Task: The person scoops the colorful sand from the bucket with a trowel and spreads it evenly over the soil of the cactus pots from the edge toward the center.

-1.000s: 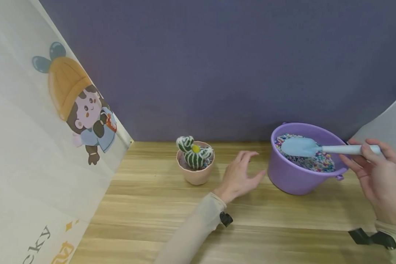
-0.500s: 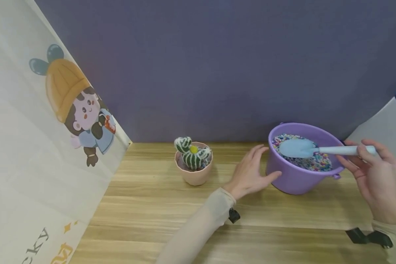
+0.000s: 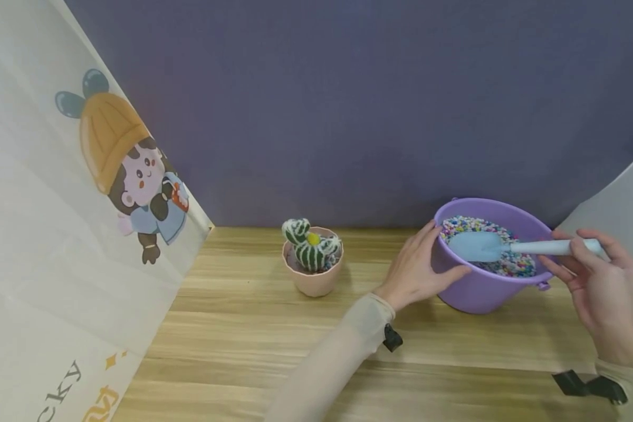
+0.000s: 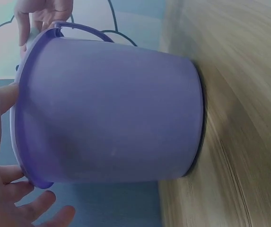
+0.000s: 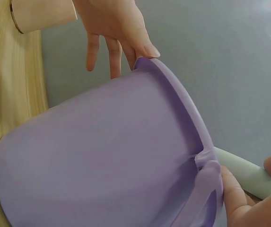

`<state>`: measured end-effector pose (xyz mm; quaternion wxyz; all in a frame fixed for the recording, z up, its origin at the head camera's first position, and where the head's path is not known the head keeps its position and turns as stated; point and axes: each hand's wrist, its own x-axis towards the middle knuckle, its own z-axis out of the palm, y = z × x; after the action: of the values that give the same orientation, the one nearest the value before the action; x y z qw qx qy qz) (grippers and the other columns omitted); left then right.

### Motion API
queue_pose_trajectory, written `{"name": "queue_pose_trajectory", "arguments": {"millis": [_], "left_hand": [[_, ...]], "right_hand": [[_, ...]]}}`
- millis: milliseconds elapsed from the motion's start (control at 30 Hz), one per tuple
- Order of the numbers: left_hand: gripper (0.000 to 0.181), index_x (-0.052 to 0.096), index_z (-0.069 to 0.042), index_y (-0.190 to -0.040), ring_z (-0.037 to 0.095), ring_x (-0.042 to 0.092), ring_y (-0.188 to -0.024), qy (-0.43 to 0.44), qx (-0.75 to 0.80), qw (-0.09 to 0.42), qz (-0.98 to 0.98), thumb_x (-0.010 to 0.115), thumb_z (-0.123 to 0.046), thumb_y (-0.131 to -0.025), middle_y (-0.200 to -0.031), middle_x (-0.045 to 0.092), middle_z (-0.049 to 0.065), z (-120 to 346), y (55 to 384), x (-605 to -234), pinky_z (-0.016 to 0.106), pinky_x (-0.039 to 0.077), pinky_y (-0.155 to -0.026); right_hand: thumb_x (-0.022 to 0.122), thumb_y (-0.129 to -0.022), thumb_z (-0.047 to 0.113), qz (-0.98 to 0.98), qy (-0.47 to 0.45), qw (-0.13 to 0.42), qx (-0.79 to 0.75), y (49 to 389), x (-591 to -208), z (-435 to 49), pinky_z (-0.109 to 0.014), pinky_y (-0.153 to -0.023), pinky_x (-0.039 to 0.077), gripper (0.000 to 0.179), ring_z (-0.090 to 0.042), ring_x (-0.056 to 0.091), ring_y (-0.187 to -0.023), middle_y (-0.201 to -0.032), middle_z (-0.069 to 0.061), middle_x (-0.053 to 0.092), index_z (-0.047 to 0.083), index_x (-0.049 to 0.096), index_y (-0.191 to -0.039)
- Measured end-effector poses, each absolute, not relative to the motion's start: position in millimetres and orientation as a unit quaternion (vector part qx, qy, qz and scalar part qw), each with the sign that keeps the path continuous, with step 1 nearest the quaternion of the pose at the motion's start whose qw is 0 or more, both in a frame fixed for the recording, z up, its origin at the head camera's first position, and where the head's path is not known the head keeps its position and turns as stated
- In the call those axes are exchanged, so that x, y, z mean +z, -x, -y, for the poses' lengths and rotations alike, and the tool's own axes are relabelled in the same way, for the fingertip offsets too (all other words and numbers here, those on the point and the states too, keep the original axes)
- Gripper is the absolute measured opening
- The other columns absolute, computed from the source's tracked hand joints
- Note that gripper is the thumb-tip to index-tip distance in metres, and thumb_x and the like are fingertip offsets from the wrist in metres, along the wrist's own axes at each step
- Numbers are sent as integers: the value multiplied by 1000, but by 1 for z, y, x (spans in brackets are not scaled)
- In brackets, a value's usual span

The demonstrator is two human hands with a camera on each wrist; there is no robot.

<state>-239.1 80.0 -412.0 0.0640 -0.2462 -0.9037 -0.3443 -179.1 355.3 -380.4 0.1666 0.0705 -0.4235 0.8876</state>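
From the right hand [image 3: 606, 280], which pinches its handle, the pale blue scoop [image 3: 524, 248] points leftward over the beads [image 3: 514, 268] in the purple bucket [image 3: 477, 294], blade end nearer the left hand [image 3: 415, 269], spread against the rim.

An orange-hatted cartoon figure [image 3: 141, 173] adorns the pale panel [image 3: 26, 223].

I've room before the purple bucket [image 3: 480, 290], along the counter [image 3: 469, 346]; the dark backdrop [image 3: 358, 117] behind it blocks me.
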Motion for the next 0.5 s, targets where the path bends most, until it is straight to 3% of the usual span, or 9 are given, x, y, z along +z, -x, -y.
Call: {"name": "queue_pose_trajectory", "arguments": {"millis": [233, 500], "left_hand": [[97, 29, -28, -170, 20, 39, -159, 242, -344, 73, 904, 65, -74, -92, -176, 28, -9, -80, 240, -412, 41, 37, -128], [98, 34, -26, -168, 19, 39, -158, 242, -341, 78, 905, 68, -75, -90, -175, 30, -8, -81, 242, -412, 42, 39, -127]], "right_hand": [[49, -108, -3, 426, -63, 168, 887, 179, -381, -358, -37, -77, 66, 21, -26, 82, -95, -116, -13, 73, 0, 59, -126], [40, -109, -8, 394, -117, 171, 896, 179, -381, -373, -39, -77, 66, 24, -30, 82, -96, -108, -21, 79, -5, 60, -123]]}}
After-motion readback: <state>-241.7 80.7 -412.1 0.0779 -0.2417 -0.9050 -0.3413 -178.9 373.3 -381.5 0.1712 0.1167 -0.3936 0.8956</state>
